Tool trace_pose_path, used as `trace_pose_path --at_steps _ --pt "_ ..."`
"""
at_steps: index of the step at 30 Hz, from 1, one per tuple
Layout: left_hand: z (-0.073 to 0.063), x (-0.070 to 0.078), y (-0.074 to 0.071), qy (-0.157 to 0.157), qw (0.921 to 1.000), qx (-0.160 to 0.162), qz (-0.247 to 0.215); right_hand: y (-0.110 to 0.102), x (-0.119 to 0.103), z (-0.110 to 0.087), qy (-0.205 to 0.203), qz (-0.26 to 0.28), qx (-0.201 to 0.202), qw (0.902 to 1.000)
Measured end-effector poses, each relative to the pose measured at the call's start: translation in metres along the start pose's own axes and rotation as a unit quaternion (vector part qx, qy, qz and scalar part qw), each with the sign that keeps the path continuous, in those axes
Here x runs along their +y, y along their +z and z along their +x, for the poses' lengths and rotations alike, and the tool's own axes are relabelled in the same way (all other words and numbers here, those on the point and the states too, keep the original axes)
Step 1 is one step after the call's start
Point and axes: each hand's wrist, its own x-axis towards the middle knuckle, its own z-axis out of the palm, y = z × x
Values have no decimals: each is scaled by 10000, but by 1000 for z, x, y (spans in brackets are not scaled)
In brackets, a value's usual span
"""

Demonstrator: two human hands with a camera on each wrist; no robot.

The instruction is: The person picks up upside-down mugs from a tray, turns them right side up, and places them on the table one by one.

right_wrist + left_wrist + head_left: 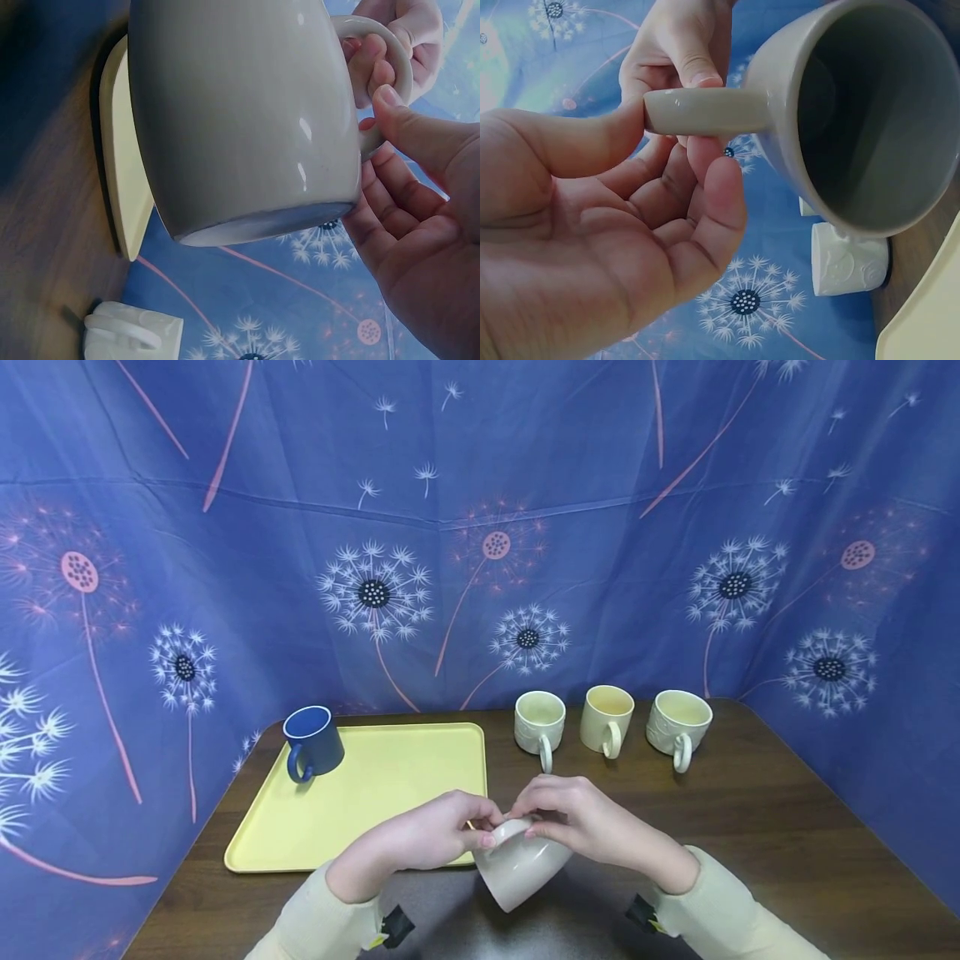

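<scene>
Mug (527, 870) tips on its side in the air over the desk (787, 860), by the front right corner of the yellow tray (375, 785). Its long way runs left to right: mouth (877, 112) to the left, bottom (270, 226) to the right. The left hand (429, 835) pinches the handle (705, 111) at the mouth end, and the right hand (588, 820) pinches it at the bottom end. Both are just as near.

Fingers (405, 187) pinch the handle (403, 69) of a glossy mug (244, 120).
</scene>
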Motion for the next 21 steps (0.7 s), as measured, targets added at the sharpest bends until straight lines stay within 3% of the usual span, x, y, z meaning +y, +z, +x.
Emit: trace_pose_path --at_steps 9,21 --pt "0 -4 1 80 9992 388 32 -1 2 -7 254 138 159 9995" --pt "1 -13 17 559 9823 1708 527 -5 2 -17 973 -47 659 9931"
